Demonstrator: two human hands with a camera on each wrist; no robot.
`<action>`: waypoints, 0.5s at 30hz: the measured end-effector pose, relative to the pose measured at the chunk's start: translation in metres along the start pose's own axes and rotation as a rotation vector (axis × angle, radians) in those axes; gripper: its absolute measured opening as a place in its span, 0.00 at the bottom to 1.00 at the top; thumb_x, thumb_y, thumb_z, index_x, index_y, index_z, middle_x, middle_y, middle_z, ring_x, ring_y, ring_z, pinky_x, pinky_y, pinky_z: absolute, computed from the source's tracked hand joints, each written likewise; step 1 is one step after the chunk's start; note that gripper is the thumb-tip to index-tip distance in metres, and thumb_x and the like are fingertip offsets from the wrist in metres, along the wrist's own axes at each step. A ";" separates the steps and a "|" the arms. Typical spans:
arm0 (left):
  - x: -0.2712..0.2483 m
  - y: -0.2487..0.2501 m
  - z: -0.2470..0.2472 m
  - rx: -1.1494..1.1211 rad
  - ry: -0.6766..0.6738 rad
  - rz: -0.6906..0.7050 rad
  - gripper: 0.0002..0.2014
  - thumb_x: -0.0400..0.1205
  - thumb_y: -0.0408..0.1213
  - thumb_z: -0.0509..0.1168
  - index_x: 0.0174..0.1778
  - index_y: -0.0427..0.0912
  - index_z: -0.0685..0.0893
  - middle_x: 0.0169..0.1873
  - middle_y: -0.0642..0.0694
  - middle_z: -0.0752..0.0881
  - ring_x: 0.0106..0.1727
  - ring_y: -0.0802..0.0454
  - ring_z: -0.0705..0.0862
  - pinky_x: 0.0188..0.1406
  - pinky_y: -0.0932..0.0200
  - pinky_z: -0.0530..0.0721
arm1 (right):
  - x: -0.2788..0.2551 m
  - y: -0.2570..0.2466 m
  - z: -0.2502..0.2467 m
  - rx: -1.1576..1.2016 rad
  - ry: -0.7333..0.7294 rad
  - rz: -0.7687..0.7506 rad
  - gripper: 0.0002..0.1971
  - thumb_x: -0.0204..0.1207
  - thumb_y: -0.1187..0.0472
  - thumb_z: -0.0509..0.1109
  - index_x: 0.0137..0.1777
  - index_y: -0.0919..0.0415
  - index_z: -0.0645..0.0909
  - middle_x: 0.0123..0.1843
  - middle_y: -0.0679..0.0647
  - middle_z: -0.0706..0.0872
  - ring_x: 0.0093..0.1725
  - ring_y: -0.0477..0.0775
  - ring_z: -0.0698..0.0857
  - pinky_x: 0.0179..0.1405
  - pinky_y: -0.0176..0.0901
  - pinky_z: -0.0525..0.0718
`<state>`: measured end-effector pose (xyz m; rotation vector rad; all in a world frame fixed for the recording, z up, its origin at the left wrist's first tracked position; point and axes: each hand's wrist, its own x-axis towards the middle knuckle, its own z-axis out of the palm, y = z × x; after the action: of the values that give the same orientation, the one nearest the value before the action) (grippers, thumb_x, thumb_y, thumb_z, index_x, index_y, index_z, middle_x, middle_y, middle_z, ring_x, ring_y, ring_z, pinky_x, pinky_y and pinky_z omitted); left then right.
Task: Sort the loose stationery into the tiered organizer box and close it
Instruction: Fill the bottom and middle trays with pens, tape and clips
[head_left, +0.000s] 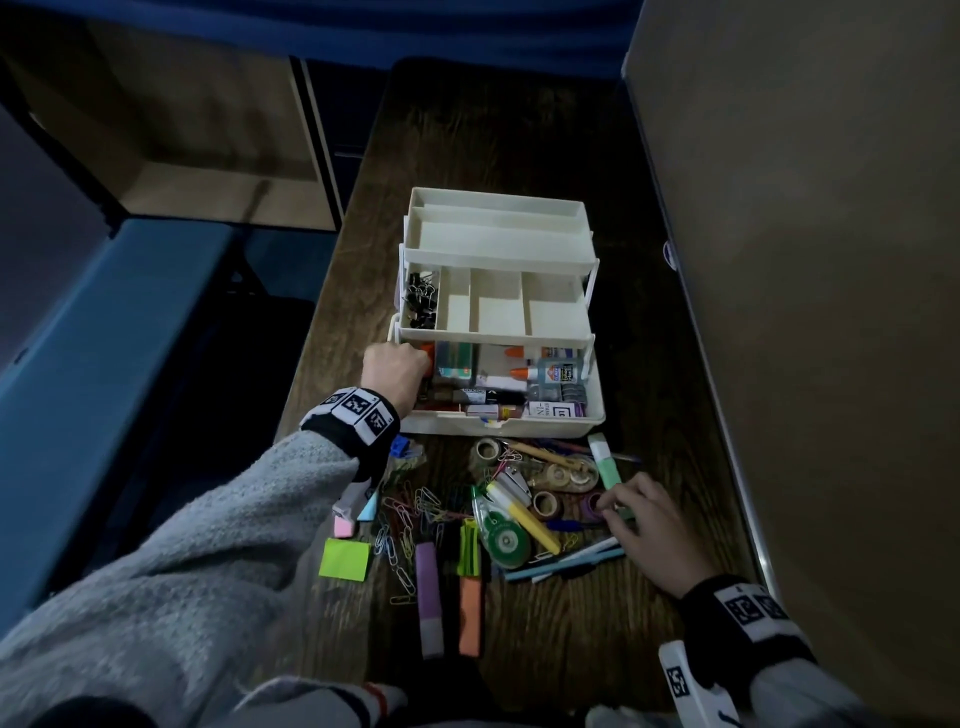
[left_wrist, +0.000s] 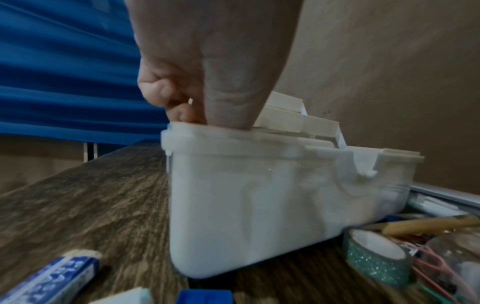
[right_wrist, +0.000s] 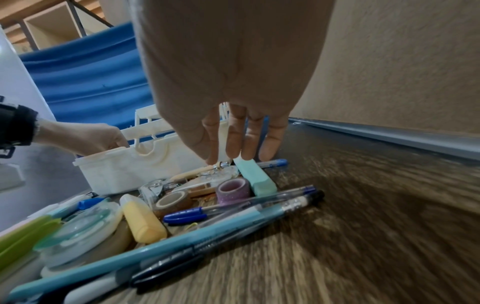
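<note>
The white tiered organizer box (head_left: 592, 422) stands open on the wooden table, its two upper trays swung back. My left hand (head_left: 396, 364) reaches into the left end of the bottom compartment with curled fingers around an orange item (head_left: 427, 357); the fingertips are hidden inside the box (left_wrist: 259, 205). My right hand (head_left: 613, 512) hovers with straight fingers over the loose pile. Its fingertips (right_wrist: 269, 152) hang just above a mint highlighter (right_wrist: 259, 179) and beside a purple tape roll (right_wrist: 232, 188). It holds nothing.
Binder clips (head_left: 422, 301) fill the middle tray's left slot and glue bottles (head_left: 550, 371) lie in the bottom. Paper clips (head_left: 410, 514), pens (head_left: 571, 561), highlighters (head_left: 428, 587) and green sticky notes (head_left: 344, 558) lie in front. A wall (head_left: 805, 260) runs along the right.
</note>
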<state>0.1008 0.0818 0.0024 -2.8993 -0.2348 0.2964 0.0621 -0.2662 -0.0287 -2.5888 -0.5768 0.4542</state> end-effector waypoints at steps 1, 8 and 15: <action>0.001 0.000 -0.001 -0.003 0.005 -0.005 0.06 0.81 0.35 0.64 0.44 0.46 0.86 0.40 0.48 0.88 0.45 0.46 0.88 0.36 0.55 0.77 | 0.000 0.000 -0.001 -0.001 0.013 0.010 0.04 0.81 0.60 0.66 0.49 0.54 0.82 0.46 0.45 0.71 0.53 0.44 0.73 0.54 0.43 0.77; -0.014 -0.008 -0.007 -0.167 0.081 -0.045 0.05 0.80 0.35 0.63 0.38 0.45 0.80 0.33 0.47 0.84 0.36 0.45 0.83 0.37 0.54 0.76 | 0.012 -0.003 -0.005 -0.021 0.083 0.069 0.06 0.81 0.65 0.62 0.52 0.57 0.80 0.52 0.47 0.77 0.56 0.50 0.74 0.53 0.46 0.75; -0.080 -0.011 0.011 -0.527 0.347 0.231 0.04 0.82 0.37 0.65 0.44 0.43 0.83 0.35 0.50 0.84 0.33 0.54 0.80 0.37 0.62 0.78 | 0.038 -0.031 0.016 -0.196 -0.042 -0.072 0.10 0.79 0.65 0.61 0.55 0.55 0.82 0.58 0.48 0.81 0.62 0.51 0.75 0.59 0.44 0.76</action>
<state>0.0201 0.0801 0.0091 -3.4304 0.1000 -0.2822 0.0786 -0.2178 -0.0350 -2.7378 -0.7611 0.4499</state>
